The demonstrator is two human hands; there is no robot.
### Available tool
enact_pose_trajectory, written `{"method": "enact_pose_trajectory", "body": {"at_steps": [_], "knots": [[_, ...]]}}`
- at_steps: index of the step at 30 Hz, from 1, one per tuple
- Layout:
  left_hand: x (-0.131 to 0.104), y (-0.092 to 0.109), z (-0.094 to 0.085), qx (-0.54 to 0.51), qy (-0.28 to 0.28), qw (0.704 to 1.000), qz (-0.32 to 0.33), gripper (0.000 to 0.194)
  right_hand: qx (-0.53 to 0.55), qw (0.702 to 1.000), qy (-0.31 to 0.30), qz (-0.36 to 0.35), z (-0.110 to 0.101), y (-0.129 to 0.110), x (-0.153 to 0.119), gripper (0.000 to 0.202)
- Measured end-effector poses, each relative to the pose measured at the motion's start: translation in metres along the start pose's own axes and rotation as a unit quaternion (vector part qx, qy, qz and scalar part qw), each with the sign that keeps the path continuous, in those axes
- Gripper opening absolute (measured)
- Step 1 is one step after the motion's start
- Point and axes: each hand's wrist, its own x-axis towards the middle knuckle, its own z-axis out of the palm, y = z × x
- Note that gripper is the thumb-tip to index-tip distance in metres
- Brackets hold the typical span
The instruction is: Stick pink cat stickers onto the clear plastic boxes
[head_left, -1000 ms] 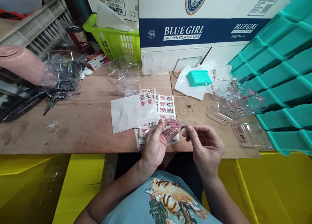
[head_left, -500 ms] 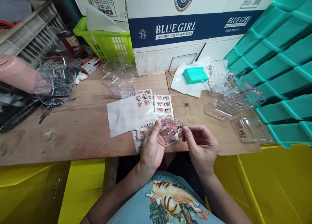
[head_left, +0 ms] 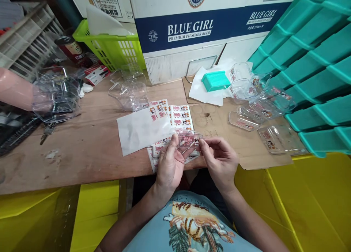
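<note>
Between thumb and fingers, my left hand (head_left: 170, 163) holds a small clear plastic box part (head_left: 184, 139) with pink lettering stuck on its face. My right hand (head_left: 218, 158) pinches a small cat sticker (head_left: 196, 142) by thumb and forefinger against the right end of that part. Whether the sticker is fully stuck there, I cannot tell. Beneath and behind my hands lie printed sticker sheets (head_left: 181, 116), partly covered by a white backing sheet (head_left: 141, 129).
Clear parts with stickers (head_left: 244, 120) lie at the right, beside stacked teal trays (head_left: 309, 61). Plain clear parts (head_left: 127, 93) stand back left. A teal tray (head_left: 215, 81) rests on white paper. Behind are a green basket (head_left: 117, 51) and a beer carton (head_left: 192, 29). Yellow bins (head_left: 301, 200) flank my lap.
My right hand has shifted slightly left, bringing the cat sticker from the plastic part's right edge onto its face. My left hand still grips the part. The camera view has shifted slightly.
</note>
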Motion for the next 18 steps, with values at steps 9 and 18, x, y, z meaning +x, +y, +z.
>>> {"method": "enact_pose_trajectory", "body": {"at_steps": [9, 18], "knots": [[-0.0022, 0.0000, 0.0022, 0.021, -0.016, 1.000, 0.009, 0.020, -0.064, 0.996, -0.009, -0.054, 0.0013, -0.0008, 0.0031, 0.008], [-0.0012, -0.0018, 0.0004, 0.034, -0.002, 0.999, 0.016, 0.021, -0.108, 0.989, -0.022, -0.099, 0.0007, -0.0021, 0.0053, 0.008]]}}
